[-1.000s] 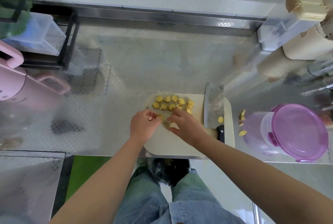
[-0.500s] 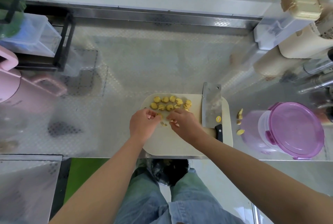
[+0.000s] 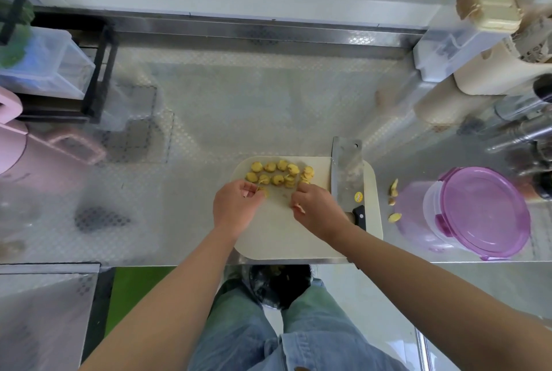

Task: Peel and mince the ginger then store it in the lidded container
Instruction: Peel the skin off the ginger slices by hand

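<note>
Bright, even daylight comes from the far side, beyond both hands. No hard shadows. Left hand and right hand throw only faint, soft shade on the cutting board under them.

Steel counter ahead of the hands is hazy with glare and milky reflections. Pink jug, far left of the left hand, mirrors as a smear. Purple tint beside the lidded container, right of the right hand. Cleaver, just right of the right hand, has a dull sheen.

Sharpest at the ginger slices; fingertip detail too soft to read. Corners smeared, straight edges bowed by the wide lens.
</note>
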